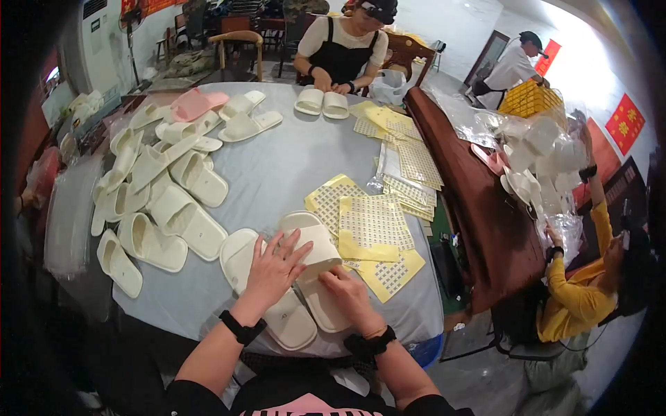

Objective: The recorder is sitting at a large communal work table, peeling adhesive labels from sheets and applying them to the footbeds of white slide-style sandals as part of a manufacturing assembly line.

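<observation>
Two cream slide slippers lie side by side at the table's near edge, toes pointing away from me. My left hand (279, 267) rests with fingers spread over the straps, between the left slipper (291, 324) and the right slipper (316, 243). My right hand (347, 295) is at the right slipper, just below its strap, with fingers bent and pinched together against the footbed. Whatever is between those fingertips, if anything, is hidden. Yellow sheets of small printed stickers (374, 225) lie right beside the slippers, one overlapping another.
A heap of cream slippers (159, 208) covers the table's left side, with a pink slipper (193, 104) at its back. Across the table a person handles another pair (322, 104). More sticker sheets (416, 163) lie at right, beside a brown table (472, 222) with plastic bags.
</observation>
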Available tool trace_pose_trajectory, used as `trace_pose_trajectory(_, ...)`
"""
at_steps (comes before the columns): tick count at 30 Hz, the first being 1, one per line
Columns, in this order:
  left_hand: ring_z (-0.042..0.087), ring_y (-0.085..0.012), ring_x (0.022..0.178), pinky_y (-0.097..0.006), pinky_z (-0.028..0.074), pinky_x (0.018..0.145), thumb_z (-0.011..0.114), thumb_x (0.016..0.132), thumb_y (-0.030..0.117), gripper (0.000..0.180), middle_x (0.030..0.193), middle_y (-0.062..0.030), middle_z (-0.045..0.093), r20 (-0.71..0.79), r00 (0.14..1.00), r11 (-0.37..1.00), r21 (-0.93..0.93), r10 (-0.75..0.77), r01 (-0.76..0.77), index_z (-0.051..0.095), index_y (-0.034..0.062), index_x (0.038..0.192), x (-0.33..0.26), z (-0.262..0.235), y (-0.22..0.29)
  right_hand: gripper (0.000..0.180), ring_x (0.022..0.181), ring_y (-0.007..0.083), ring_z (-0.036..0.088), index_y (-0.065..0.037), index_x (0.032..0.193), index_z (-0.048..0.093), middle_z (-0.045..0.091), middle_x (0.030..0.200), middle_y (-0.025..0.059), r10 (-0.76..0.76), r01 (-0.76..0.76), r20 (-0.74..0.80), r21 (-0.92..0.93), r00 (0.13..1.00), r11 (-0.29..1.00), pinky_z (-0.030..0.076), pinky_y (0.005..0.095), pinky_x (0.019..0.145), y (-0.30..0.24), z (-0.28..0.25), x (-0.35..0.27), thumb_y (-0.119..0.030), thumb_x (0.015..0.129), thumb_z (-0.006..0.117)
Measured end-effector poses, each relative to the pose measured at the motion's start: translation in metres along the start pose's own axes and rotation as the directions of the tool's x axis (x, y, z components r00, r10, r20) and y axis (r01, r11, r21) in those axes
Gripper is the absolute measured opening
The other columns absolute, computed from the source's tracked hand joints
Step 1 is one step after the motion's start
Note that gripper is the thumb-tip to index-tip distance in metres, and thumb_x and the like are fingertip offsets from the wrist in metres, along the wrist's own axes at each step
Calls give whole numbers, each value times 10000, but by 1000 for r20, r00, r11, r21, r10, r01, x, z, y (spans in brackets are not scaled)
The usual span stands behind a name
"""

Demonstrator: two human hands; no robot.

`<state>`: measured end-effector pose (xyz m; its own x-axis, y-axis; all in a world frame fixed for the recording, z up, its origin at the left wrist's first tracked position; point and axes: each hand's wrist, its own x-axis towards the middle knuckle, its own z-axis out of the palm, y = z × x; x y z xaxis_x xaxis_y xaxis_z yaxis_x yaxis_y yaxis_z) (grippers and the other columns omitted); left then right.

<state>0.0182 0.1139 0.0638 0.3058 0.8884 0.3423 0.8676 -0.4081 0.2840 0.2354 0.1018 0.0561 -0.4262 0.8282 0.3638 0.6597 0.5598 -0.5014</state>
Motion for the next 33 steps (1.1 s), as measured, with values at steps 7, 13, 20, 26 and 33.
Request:
trace_pose_trajectory(7, 408, -321, 1400, -627, 233, 1158, 531, 1003, 389, 475, 1566, -29, 414, 3, 1000, 1000, 19, 0, 0, 497, 315, 1471, -1, 2, 2, 211, 860, 319, 669, -95, 1059, 601, 593, 963, 103, -64, 61, -32, -68, 997, 996, 555, 390, 685, 0, 4, -5, -51, 854, 618)
trace_pose_trajectory(13, 418, -315, 1392, -622, 241, 1156, 537, 1001, 397, 474, 1553, -28, 437, -1, 1000, 1000, 25, 8, -8, 501, 325, 1468, 2, 0, 1, 129, 872, 307, 649, -74, 984, 529, 536, 899, 108, -57, 52, -28, -139, 998, 989, 545, 395, 676, 5, 6, -5, -58, 875, 595)
trace_pose_trajectory(20, 414, -307, 1388, -594, 238, 1163, 553, 989, 329, 475, 1555, -48, 434, 26, 999, 999, 45, 28, -29, 519, 290, 1462, 2, 2, 1, 75, 873, 267, 629, -55, 958, 497, 518, 887, 108, -62, 54, -35, -193, 997, 980, 534, 356, 716, 8, 19, -4, -83, 915, 552)
trace_pose_trajectory(26, 398, -297, 1409, -596, 206, 1176, 526, 1004, 379, 460, 1571, -26, 418, 47, 998, 998, 38, 41, -43, 526, 296, 1457, 7, 8, 0, 112, 900, 310, 647, -40, 1020, 541, 593, 931, 145, 175, -147, -160, 172, 971, 974, 529, 390, 752, 19, 16, -13, -112, 942, 576)
trace_pose_trajectory(33, 403, -288, 1406, -588, 229, 1169, 536, 1001, 347, 470, 1559, -30, 429, 37, 999, 997, 79, 10, -13, 510, 293, 1467, 10, 9, 4, 126, 890, 348, 653, -50, 1042, 636, 658, 933, 140, 451, -324, -236, 430, 861, 843, 531, 405, 776, 17, -21, -39, -104, 928, 622)
